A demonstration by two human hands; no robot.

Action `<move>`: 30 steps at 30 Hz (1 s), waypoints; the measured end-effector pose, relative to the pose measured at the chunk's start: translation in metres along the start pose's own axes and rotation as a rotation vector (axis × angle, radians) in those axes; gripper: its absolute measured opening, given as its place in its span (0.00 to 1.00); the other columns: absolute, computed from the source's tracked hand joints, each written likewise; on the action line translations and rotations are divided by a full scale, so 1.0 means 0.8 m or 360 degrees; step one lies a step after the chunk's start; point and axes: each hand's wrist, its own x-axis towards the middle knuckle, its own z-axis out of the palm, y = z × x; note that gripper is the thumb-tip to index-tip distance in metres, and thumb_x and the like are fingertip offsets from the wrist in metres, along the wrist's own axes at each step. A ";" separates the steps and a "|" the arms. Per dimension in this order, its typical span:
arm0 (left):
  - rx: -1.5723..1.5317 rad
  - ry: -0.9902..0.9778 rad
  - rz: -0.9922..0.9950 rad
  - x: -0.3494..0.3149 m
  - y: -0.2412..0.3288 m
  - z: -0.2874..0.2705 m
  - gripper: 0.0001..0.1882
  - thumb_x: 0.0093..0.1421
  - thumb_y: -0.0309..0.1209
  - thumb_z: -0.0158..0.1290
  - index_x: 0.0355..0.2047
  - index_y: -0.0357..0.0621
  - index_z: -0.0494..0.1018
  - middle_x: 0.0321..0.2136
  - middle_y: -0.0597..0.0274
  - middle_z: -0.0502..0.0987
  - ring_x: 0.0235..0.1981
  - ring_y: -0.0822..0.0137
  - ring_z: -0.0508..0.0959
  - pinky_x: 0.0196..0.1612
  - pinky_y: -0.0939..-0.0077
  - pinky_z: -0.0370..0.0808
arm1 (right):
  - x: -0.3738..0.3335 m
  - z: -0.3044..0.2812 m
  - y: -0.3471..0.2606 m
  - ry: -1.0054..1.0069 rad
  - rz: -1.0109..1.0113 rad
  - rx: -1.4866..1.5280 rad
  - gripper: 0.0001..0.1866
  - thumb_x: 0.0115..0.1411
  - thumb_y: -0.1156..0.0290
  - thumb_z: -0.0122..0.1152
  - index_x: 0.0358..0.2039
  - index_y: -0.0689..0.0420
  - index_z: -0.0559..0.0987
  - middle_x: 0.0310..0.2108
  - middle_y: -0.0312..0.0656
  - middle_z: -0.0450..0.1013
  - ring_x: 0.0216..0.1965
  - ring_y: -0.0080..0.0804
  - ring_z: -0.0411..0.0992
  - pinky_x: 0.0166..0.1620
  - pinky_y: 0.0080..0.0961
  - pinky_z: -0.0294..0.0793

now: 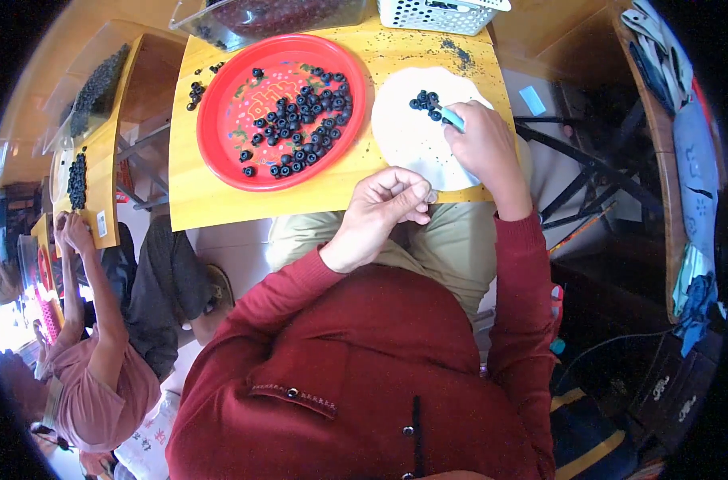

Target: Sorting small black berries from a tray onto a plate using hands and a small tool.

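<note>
My right hand (pixel 484 142) is closed round a tool with a teal handle (pixel 453 119); its working end is too small to make out. The tool's tip points at a small group of black round parts with hollow centres (pixel 425 102) on a white scallop-edged plate (pixel 404 148). At the plate's near edge, my left hand (pixel 388 204) is pinched, thumb against fingers. Something small and pale shows at its fingertips, too small to name. Left of the plate, a red round tray (pixel 220 156) holds many similar black parts (pixel 300 120), mostly toward its right side.
The yellow table (pixel 196 210) has dark crumbs (pixel 457 54) at the back right and loose black parts (pixel 196 94) left of the tray. Behind stand a clear bin (pixel 276 24) and a white perforated basket (pixel 440 18). Another person (pixel 108 384) works at a table on the left.
</note>
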 end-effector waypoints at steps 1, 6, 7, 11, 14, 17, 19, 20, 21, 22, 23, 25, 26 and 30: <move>-0.0006 -0.0002 -0.0003 0.000 0.001 0.000 0.06 0.65 0.29 0.52 0.39 0.40 0.73 0.34 0.61 0.78 0.33 0.76 0.77 0.39 0.77 0.79 | -0.003 -0.001 0.000 -0.0015 0.0000 0.0015 0.13 0.52 0.71 0.56 0.39 0.57 0.80 0.36 0.52 0.75 0.41 0.52 0.73 0.44 0.45 0.72; 0.0098 -0.0008 0.0143 0.003 0.008 0.001 0.07 0.65 0.27 0.51 0.42 0.39 0.73 0.35 0.60 0.78 0.33 0.75 0.77 0.38 0.77 0.80 | -0.031 -0.016 -0.007 -0.0042 0.0069 0.0434 0.14 0.52 0.74 0.60 0.41 0.62 0.79 0.31 0.45 0.76 0.32 0.34 0.75 0.38 0.29 0.72; 0.0097 0.0000 0.0143 0.003 0.011 0.003 0.07 0.65 0.27 0.51 0.42 0.39 0.73 0.35 0.60 0.78 0.33 0.75 0.77 0.38 0.77 0.80 | -0.038 -0.020 -0.010 -0.0092 0.0098 0.0819 0.14 0.53 0.74 0.61 0.41 0.63 0.79 0.30 0.40 0.76 0.30 0.25 0.74 0.36 0.23 0.71; -0.0033 0.0060 0.0159 0.008 0.024 0.019 0.09 0.66 0.28 0.50 0.45 0.38 0.71 0.36 0.60 0.78 0.33 0.74 0.78 0.39 0.75 0.80 | -0.067 -0.039 -0.036 -0.0196 0.0163 0.1315 0.13 0.56 0.73 0.63 0.41 0.64 0.79 0.31 0.34 0.75 0.32 0.14 0.70 0.36 0.15 0.69; -0.0243 -0.0012 0.0081 0.014 0.026 0.022 0.10 0.66 0.28 0.50 0.46 0.39 0.71 0.36 0.60 0.77 0.34 0.73 0.78 0.40 0.74 0.81 | -0.079 -0.040 -0.043 -0.0189 0.0061 0.1564 0.12 0.59 0.72 0.63 0.42 0.64 0.79 0.33 0.34 0.76 0.33 0.16 0.71 0.38 0.15 0.69; -0.0329 -0.0073 0.0001 0.015 0.024 0.022 0.10 0.66 0.29 0.50 0.45 0.40 0.71 0.36 0.60 0.77 0.35 0.72 0.79 0.41 0.73 0.81 | -0.084 -0.036 -0.048 -0.0084 0.0049 0.1797 0.13 0.60 0.71 0.62 0.43 0.63 0.79 0.33 0.35 0.77 0.32 0.16 0.71 0.36 0.16 0.70; -0.0330 -0.0093 -0.0027 0.015 0.024 0.022 0.09 0.66 0.30 0.50 0.44 0.40 0.71 0.36 0.60 0.77 0.36 0.71 0.79 0.42 0.72 0.80 | -0.087 -0.035 -0.047 -0.0066 -0.0010 0.1793 0.11 0.59 0.75 0.61 0.42 0.64 0.79 0.34 0.35 0.76 0.33 0.16 0.70 0.36 0.15 0.68; -0.0385 -0.0081 -0.0066 0.015 0.024 0.023 0.08 0.65 0.29 0.51 0.43 0.40 0.72 0.35 0.62 0.77 0.36 0.73 0.78 0.42 0.75 0.80 | -0.087 -0.034 -0.046 -0.0062 -0.0010 0.1797 0.11 0.59 0.75 0.61 0.42 0.64 0.79 0.34 0.35 0.76 0.33 0.16 0.70 0.36 0.15 0.68; -0.0438 -0.0068 -0.0105 0.015 0.024 0.023 0.08 0.64 0.28 0.52 0.42 0.40 0.72 0.34 0.63 0.77 0.36 0.74 0.77 0.41 0.77 0.79 | -0.087 -0.033 -0.046 -0.0021 -0.0074 0.1762 0.11 0.59 0.76 0.62 0.42 0.64 0.80 0.34 0.35 0.76 0.33 0.17 0.70 0.36 0.15 0.68; -0.0432 -0.0067 -0.0107 0.015 0.024 0.024 0.08 0.64 0.28 0.52 0.42 0.40 0.72 0.34 0.63 0.77 0.36 0.74 0.77 0.41 0.77 0.79 | -0.087 -0.031 -0.045 0.0022 -0.0137 0.1725 0.11 0.58 0.76 0.62 0.42 0.64 0.80 0.34 0.35 0.75 0.33 0.17 0.70 0.36 0.16 0.68; -0.0452 -0.0076 -0.0120 0.014 0.024 0.025 0.07 0.64 0.28 0.52 0.41 0.40 0.73 0.35 0.63 0.77 0.36 0.74 0.78 0.42 0.77 0.79 | -0.088 -0.030 -0.044 0.0026 -0.0137 0.1730 0.11 0.58 0.76 0.62 0.42 0.64 0.80 0.34 0.35 0.75 0.33 0.17 0.70 0.36 0.16 0.68; -0.0464 -0.0083 -0.0134 0.015 0.025 0.026 0.07 0.64 0.27 0.53 0.41 0.40 0.73 0.35 0.63 0.77 0.36 0.74 0.78 0.42 0.77 0.79 | -0.089 -0.028 -0.041 0.0042 -0.0151 0.1742 0.11 0.57 0.76 0.63 0.41 0.62 0.81 0.34 0.36 0.74 0.33 0.17 0.69 0.36 0.15 0.68; -0.0456 -0.0082 -0.0114 0.015 0.024 0.026 0.07 0.64 0.27 0.53 0.41 0.40 0.73 0.35 0.62 0.78 0.37 0.73 0.78 0.41 0.77 0.80 | -0.089 -0.025 -0.039 0.0046 -0.0151 0.1749 0.11 0.57 0.76 0.63 0.41 0.62 0.81 0.34 0.36 0.74 0.33 0.17 0.69 0.36 0.15 0.68; -0.0448 -0.0166 -0.0037 0.018 0.021 0.025 0.07 0.64 0.26 0.52 0.41 0.42 0.73 0.36 0.61 0.78 0.38 0.68 0.79 0.42 0.76 0.80 | -0.093 -0.017 -0.036 0.0040 -0.0119 0.1832 0.11 0.58 0.76 0.63 0.42 0.60 0.81 0.33 0.36 0.74 0.33 0.18 0.69 0.37 0.15 0.67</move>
